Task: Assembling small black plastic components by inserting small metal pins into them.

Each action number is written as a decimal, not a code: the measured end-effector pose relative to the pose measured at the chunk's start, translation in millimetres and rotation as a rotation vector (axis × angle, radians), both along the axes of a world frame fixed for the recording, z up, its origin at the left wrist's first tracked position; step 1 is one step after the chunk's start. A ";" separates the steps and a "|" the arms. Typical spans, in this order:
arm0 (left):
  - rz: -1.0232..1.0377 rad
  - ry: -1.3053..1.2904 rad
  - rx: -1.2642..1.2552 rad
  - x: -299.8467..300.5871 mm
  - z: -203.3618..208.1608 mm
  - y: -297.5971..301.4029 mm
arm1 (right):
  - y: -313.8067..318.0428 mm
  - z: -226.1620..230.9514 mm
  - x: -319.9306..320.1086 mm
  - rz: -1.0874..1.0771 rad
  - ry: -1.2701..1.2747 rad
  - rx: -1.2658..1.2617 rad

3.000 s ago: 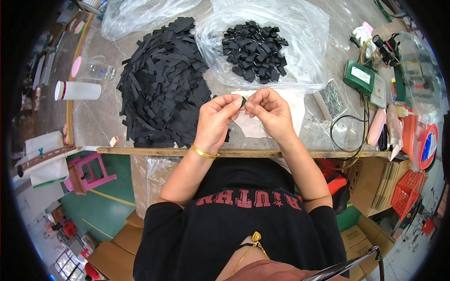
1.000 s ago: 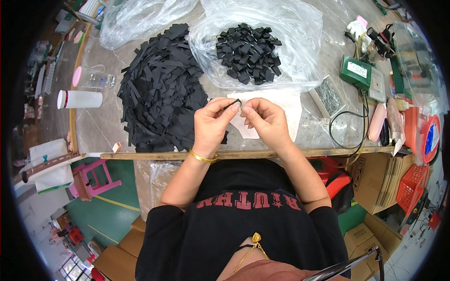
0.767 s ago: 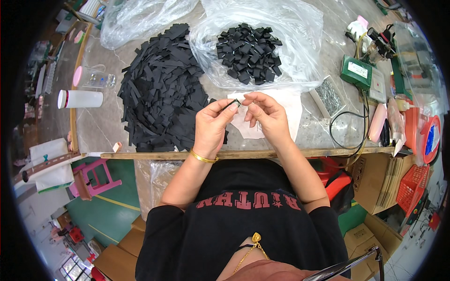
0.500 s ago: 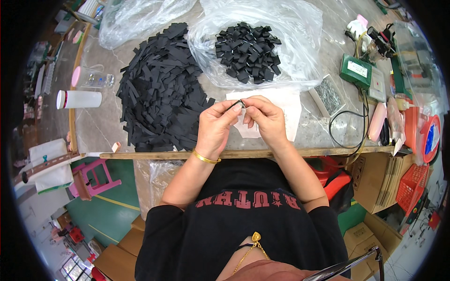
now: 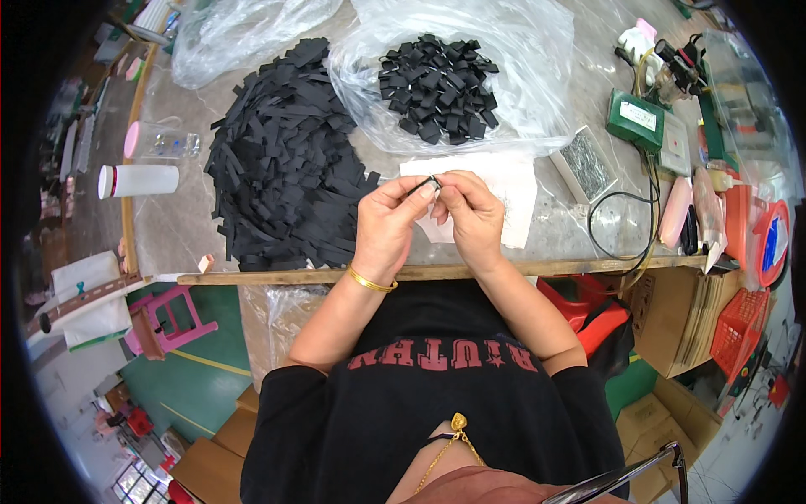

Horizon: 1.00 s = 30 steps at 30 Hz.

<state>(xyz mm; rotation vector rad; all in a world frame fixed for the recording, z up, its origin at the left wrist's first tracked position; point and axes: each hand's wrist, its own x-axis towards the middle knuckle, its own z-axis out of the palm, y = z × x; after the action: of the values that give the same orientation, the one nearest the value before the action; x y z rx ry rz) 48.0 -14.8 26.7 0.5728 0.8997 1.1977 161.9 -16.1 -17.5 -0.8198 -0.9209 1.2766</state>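
Over the near part of the table, my left hand (image 5: 384, 223) pinches a small black fabric strip (image 5: 425, 185) between thumb and fingertips. Fingertips of my right hand (image 5: 475, 215) meet it at the strip's other end, thumb and forefinger pressed together. A small shiny bit shows by the strip, too small to name. Under the hands lies a white sheet (image 5: 514, 202). To the left spreads a large heap of flat black strips (image 5: 281, 168). Beyond my hands, folded black pieces (image 5: 438, 88) are piled on a clear plastic bag (image 5: 533, 80).
An open box of thin metal pieces (image 5: 585, 165) stands to the right, near a green device (image 5: 635, 121) with a looping black cable (image 5: 593, 220). A white bottle (image 5: 143, 181) and a clear pink-lidded jar (image 5: 159, 141) are at the left. A wooden edge (image 5: 537, 268) borders the table's near side.
My right hand has shifted slightly left and closer to my left hand at the strip. The whole view has moved a little; the piles look the same.
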 end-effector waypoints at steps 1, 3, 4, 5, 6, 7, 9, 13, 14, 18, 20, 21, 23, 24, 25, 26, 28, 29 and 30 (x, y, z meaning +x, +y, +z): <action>-0.004 -0.005 -0.007 0.4 -2.3 3.1 | 0.8 1.4 3.4 -0.004 -0.005 -0.007; 0.045 0.205 -0.003 -1.4 -9.7 16.6 | 6.9 8.0 14.2 -0.014 0.005 -0.180; 0.057 0.250 0.024 -1.5 -8.8 33.3 | 13.9 11.8 22.8 -0.085 -0.049 -0.168; 0.090 0.322 0.100 2.2 -5.0 54.9 | 21.9 13.6 34.9 -0.138 -0.090 -0.177; 0.092 0.352 0.169 6.2 5.7 76.4 | 28.0 15.0 46.0 -0.188 -0.127 -0.185; 0.044 0.371 0.248 5.4 9.6 99.3 | 30.8 17.8 54.3 -0.186 -0.133 -0.187; -0.031 0.583 0.313 2.1 11.8 137.9 | 35.5 22.8 62.5 -0.104 -0.269 -0.207; 0.325 1.302 0.790 0.2 -16.2 147.6 | 36.7 19.7 74.2 0.086 -0.771 -0.088; 0.317 1.299 0.788 -1.7 -18.4 138.5 | 38.4 19.8 77.0 0.083 -0.772 -0.096; 0.146 0.965 0.555 -19.1 -25.7 101.4 | 47.7 24.9 79.3 0.252 -1.260 0.272; 0.100 0.895 0.458 -29.7 -27.8 85.3 | 53.5 24.7 76.5 0.400 -1.438 0.336; 0.099 0.893 0.457 -33.4 -30.1 78.5 | 56.4 23.1 75.7 0.401 -1.440 0.334; 0.122 0.729 0.363 -40.9 -31.7 64.5 | 60.6 20.6 74.1 0.488 -1.581 0.241; 0.120 0.726 0.362 -45.6 -30.4 58.5 | 62.6 19.5 74.9 0.489 -1.583 0.237; 0.112 0.698 0.336 -50.1 -29.8 52.6 | 64.7 18.4 76.9 0.467 -1.571 0.228; 0.103 0.669 0.310 -53.2 -29.5 47.3 | 65.9 17.7 79.1 0.445 -1.560 0.217; 0.107 0.645 0.292 -57.7 -27.3 40.4 | 67.3 20.3 83.0 0.467 -1.577 0.180; 0.080 0.644 0.256 -61.3 -27.3 37.8 | 67.7 22.7 83.7 0.490 -1.589 0.147; 0.052 0.643 0.221 -62.9 -27.6 35.8 | 67.5 25.8 83.0 0.489 -1.593 0.144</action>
<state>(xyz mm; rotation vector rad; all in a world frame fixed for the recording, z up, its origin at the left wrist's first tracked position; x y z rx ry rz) -14.9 21.0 -0.9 1.1583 1.3316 1.1829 244.9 51.5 8.2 -1.5520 -2.5404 0.7110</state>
